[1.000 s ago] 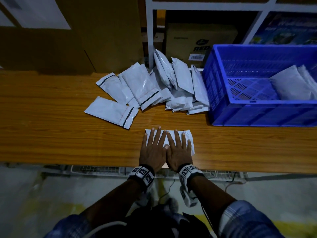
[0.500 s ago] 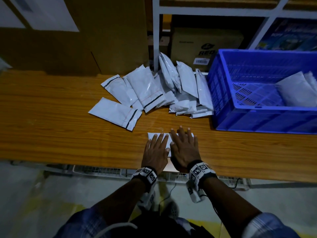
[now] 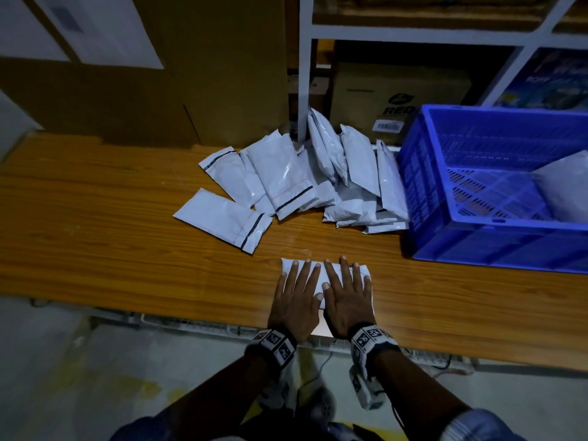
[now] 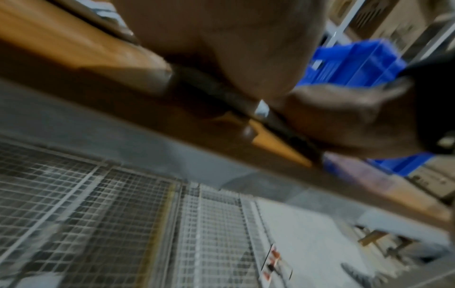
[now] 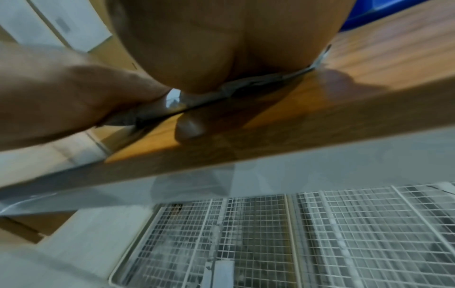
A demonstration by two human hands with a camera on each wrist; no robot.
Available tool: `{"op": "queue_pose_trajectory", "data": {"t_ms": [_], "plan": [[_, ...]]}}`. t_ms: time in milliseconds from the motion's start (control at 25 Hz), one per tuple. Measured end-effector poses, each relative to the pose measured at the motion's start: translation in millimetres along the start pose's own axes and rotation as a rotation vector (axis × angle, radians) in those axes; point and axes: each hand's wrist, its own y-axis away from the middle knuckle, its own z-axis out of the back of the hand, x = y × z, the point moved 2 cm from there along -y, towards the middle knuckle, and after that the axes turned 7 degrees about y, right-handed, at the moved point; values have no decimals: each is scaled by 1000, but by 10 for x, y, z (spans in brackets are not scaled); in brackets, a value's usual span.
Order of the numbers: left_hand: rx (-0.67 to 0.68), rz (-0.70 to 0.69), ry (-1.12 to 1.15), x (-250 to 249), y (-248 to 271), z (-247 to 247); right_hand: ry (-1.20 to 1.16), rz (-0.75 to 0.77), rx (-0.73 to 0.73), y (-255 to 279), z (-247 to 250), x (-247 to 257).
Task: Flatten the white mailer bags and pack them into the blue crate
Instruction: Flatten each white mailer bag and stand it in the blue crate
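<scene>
1. At the lower centre of the frame, the left hand (image 3: pixel 294 300) and the right hand (image 3: pixel 347 300) are lying side by side, palms down, on one white mailer bag (image 3: pixel 321 272). The fingers of both are straight and spread; neither hand is grasping anything.
2. Compared with a second ago, the hands are sitting lower on the bag, nearer to the front edge of the wooden table (image 3: pixel 95 249), and a strip of white is now showing above the fingertips. Half a second ago almost all of the bag was covered.
3. I judge that the palms are sweeping toward the person and are pushing the air out, so this bag is nearly flat. In the right wrist view its edge (image 5: pixel 246 85) is looking thin under the palm.
4. Further up, at the centre of the frame, the pile of white mailer bags (image 3: pixel 305 183) is waiting in the same place as before, some of them still puffy.
5. At the right of the frame, the blue crate (image 3: pixel 445 237) is standing on the table with at least one bag (image 3: pixel 563 186) inside it. Much of the task is therefore still remaining.
</scene>
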Motion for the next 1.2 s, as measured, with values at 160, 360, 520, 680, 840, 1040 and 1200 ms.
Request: {"op": "queue_pose_trajectory", "data": {"t_ms": [160, 360, 520, 680, 840, 1040, 1200], "plan": [[-29, -3, -22, -103, -59, 79, 23, 13, 64, -10, 16, -33], [24, 15, -36, -65, -41, -1, 9, 45, 161, -6, 101, -46], [45, -21, -37, -27, -64, 54, 25, 69, 8, 109, 161, -22], [46, -37, 2, -22, -91, 66, -39, 15, -26, 171, -8, 14], [44, -32, 8, -21, -110, 76, 7, -26, -27, 150, -86, 11], [15, -21, -23, -70, -124, 70, 14, -30, 26, 73, -78, 1], [-19, -45, -62, -36, -104, 79, -14, -25, 103, 50, -48, -9]]}}
